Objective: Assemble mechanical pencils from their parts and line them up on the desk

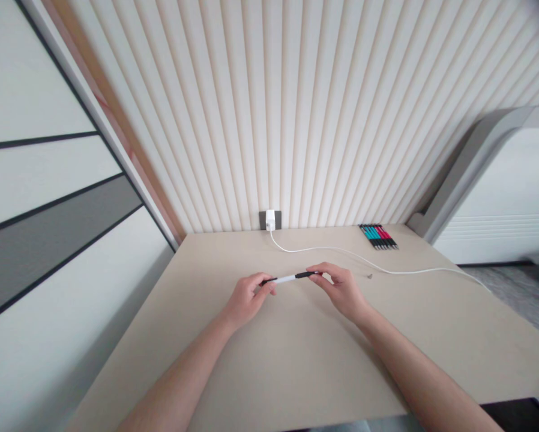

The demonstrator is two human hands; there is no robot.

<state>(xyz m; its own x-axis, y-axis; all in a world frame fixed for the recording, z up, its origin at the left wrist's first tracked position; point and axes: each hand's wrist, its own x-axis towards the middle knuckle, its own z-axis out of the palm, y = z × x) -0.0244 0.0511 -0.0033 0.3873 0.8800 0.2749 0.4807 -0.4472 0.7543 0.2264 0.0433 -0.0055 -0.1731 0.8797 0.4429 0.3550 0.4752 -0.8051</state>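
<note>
A slim pen (286, 279) with a white barrel and black ends is held level above the table, between my two hands. My left hand (250, 295) pinches its left black end between thumb and fingers. At the other side, my right hand (338, 287) grips the black right end the same way. Fingertips cover both ends of the pen. Just right of my right hand, a tiny metallic-looking piece (369, 276) lies on the table, too small to name.
A row of several teal, red and black pens (379, 237) lies at the table's back right. From a white charger (270, 219) in the wall socket, a white cable (341, 251) runs across the beige table (287, 360). A white cabinet (62, 252) stands left, a headboard (499, 180) right.
</note>
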